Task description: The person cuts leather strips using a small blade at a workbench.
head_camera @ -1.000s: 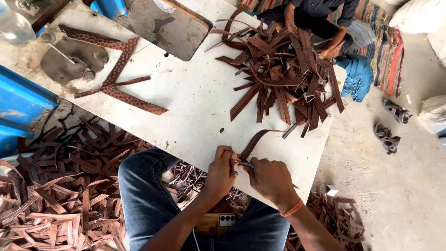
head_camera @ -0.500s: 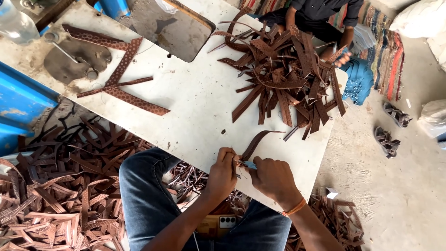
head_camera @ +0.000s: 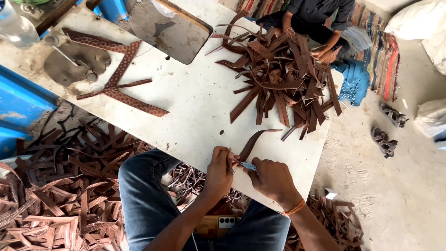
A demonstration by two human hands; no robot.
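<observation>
I see my left hand [head_camera: 219, 171] at the near edge of the white table [head_camera: 195, 107], fingers pinched on the lower end of a brown strap [head_camera: 254, 139]. The strap curves up from that pinch and lies on the table, its far end pointing toward the pile [head_camera: 283, 74]. My right hand [head_camera: 273, 179] sits just beside the left, closed around a small blue-handled tool [head_camera: 247, 165] whose tip meets the strap where the left fingers grip it. An orange band [head_camera: 294, 208] circles the right wrist.

The pile of brown straps sits at the far right of the table, well apart from my hands. At the table's far edge beyond the pile, another person in a dark shirt [head_camera: 320, 11] has a hand [head_camera: 320, 52] at the heap. On the left side of the table lie patterned strips [head_camera: 125, 83] crossed over each other, with a grey cut piece [head_camera: 76, 65] beside them. A dark plate [head_camera: 172, 30] lies at the far middle of the table.

Below the table's near left edge the floor is covered in scraps [head_camera: 55, 186]. A phone [head_camera: 214, 224] rests on my lap under the hands. Two sandals [head_camera: 388, 128] lie on the floor right of the table.
</observation>
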